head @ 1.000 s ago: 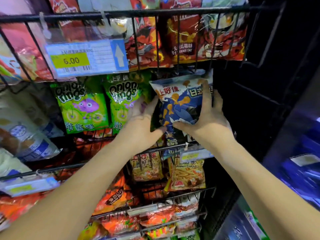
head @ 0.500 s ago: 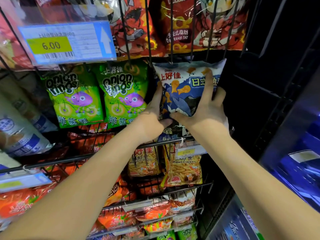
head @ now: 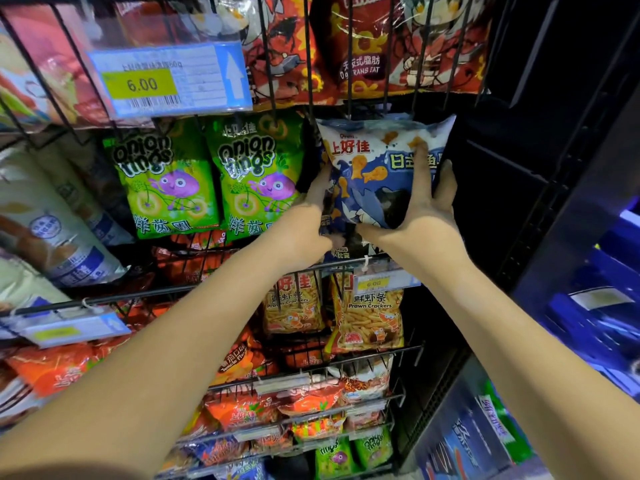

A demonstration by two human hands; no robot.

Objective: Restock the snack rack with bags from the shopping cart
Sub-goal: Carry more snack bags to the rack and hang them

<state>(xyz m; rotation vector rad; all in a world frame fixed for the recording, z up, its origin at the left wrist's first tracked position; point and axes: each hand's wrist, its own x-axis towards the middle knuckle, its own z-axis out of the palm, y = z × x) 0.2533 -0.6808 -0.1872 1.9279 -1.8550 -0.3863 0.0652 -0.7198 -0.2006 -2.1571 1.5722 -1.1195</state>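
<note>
A blue-and-white snack bag with orange fish shapes [head: 374, 171] stands upright in the right end of a wire shelf of the black snack rack [head: 194, 289]. My left hand [head: 308, 226] grips the bag's lower left edge, fingers behind it. My right hand [head: 422, 209] holds its right side, forefinger stretched up over the front and thumb under the bottom. The bag's top sits just below the shelf above. The bag's bottom is hidden behind my hands.
Two green onion-ring bags [head: 256, 174] stand left of the blue bag. Red bags [head: 408, 43] fill the shelf above, prawn cracker bags [head: 367, 317] the one below. A price tag reading 6.00 [head: 169, 81] hangs upper left. Blue packs [head: 474, 441] lie lower right.
Both hands have pushed the blue bag a little up and back into the shelf, and it stands straighter. The view has shifted slightly to the left.
</note>
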